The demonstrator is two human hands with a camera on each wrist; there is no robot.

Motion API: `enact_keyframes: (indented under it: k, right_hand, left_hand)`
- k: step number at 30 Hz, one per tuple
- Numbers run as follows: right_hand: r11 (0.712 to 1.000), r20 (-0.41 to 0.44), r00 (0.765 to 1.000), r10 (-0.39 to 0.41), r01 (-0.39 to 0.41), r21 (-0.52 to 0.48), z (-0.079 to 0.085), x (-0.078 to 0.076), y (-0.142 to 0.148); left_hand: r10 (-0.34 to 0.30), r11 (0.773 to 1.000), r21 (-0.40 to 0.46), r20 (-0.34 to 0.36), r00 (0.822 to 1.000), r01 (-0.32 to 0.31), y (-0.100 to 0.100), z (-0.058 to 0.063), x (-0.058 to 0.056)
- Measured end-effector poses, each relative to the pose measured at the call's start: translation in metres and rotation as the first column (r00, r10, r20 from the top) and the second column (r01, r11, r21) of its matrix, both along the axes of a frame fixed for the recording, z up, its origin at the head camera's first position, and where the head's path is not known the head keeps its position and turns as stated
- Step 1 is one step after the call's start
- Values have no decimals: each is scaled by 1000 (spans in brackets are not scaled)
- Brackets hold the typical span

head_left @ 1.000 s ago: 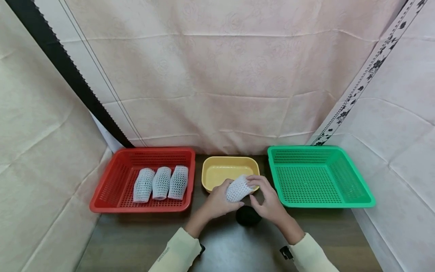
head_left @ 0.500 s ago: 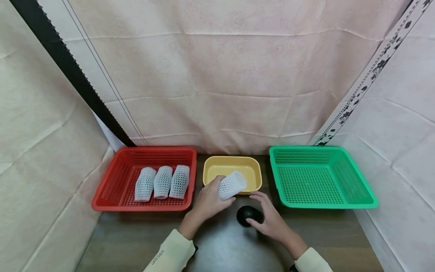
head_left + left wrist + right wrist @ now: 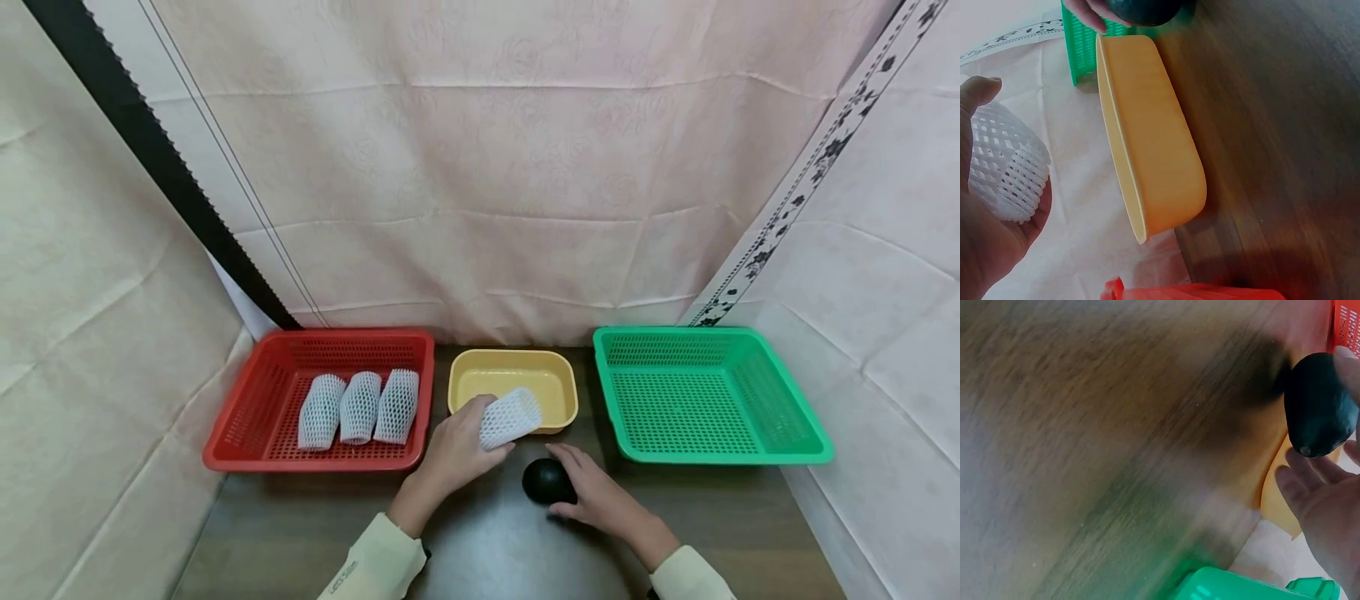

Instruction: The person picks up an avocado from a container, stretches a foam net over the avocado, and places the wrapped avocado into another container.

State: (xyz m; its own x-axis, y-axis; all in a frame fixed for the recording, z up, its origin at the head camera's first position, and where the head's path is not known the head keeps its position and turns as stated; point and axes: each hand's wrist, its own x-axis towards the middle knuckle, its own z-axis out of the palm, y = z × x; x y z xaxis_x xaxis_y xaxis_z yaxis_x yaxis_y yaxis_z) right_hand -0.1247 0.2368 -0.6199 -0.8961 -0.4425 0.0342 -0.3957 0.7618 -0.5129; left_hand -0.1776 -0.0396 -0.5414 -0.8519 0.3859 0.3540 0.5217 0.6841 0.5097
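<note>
In the head view my left hand (image 3: 459,446) grips a white foam net sleeve (image 3: 512,418) above the front rim of the yellow tray (image 3: 551,383). The left wrist view shows the thumb and palm around this sleeve (image 3: 1010,162). My right hand (image 3: 600,492) has its thumb and fingers around a dark, smooth oval fruit, seemingly an avocado (image 3: 546,481), at the table in front of the tray. From the right wrist, the avocado (image 3: 1317,406) sits between the thumb and the fingertips (image 3: 1294,481); part of the grasp is cut off by the frame edge.
At left stands a red basket (image 3: 315,465) with three white foam net sleeves (image 3: 358,407) inside. A green basket (image 3: 727,458) is at right. Brown wooden table (image 3: 510,558) extends in front, and cloth hangs behind and at both sides.
My right hand has left the foam net sleeve, moved down and closed around the avocado. The left hand keeps the sleeve and has shifted slightly left.
</note>
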Motion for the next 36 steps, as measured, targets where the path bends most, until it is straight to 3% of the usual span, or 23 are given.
enact_keyframes:
  k: [6,17,24,36]
  right_hand:
    - [1000,36,999,4,-5,23,-2,-3,-2]
    - [999,45,998,35,-35,-14,-4,-7,0]
    - [997,11,1000,11,-10,-77,17,-5,2]
    - [989,-149,988,-50,28,-146,60,-11,5]
  left_hand:
    - [10,1000,-19,-21,1000,-11,-4,-3,0]
    - [20,999,-27,43,999,-19,-7,-4,2]
    - [20,999,-25,55,998,-19,-8,-3,2]
    - [9,1000,-15,36,999,-8,-10,-5,2]
